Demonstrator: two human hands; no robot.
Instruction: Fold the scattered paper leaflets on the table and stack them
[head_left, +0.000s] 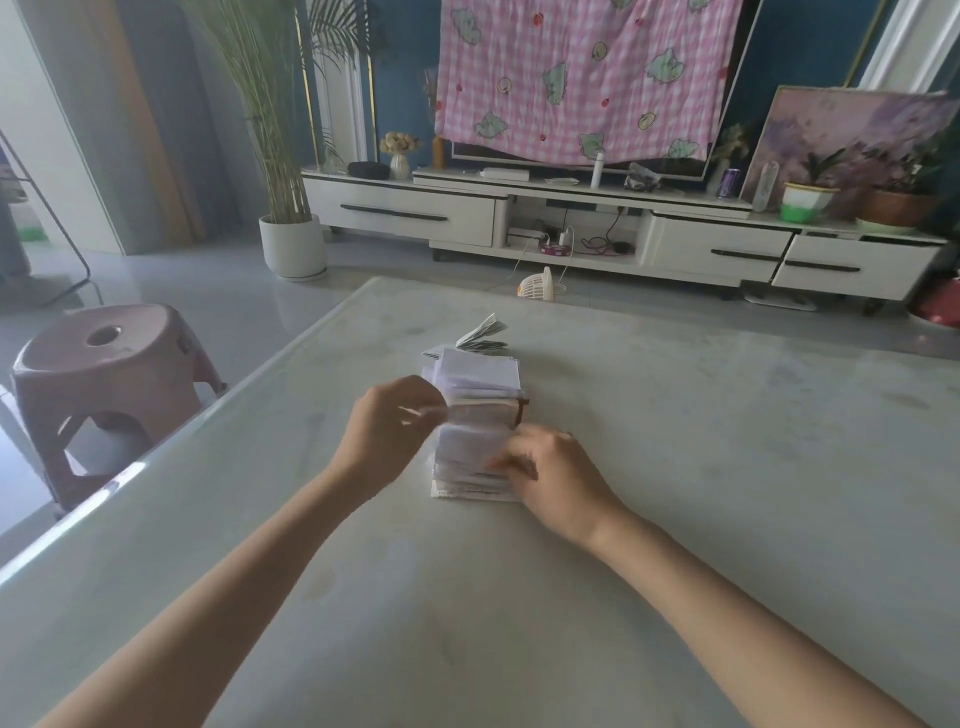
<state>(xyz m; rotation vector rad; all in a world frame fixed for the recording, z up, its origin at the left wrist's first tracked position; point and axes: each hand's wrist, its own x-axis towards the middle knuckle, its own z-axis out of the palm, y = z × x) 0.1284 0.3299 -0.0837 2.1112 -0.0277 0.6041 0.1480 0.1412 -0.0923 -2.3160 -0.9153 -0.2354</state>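
On the table (727, 467), centre: stack of folded leaflets (478, 379), uneven. Left hand (392, 423) at its left side, fingers curled, pinching a sheet (421, 411), which is blurred. Right hand (553, 470) on the stack's near right side; fingers motion-blurred, grip cannot be told. Half-open leaflet (483, 332) just behind the stack.
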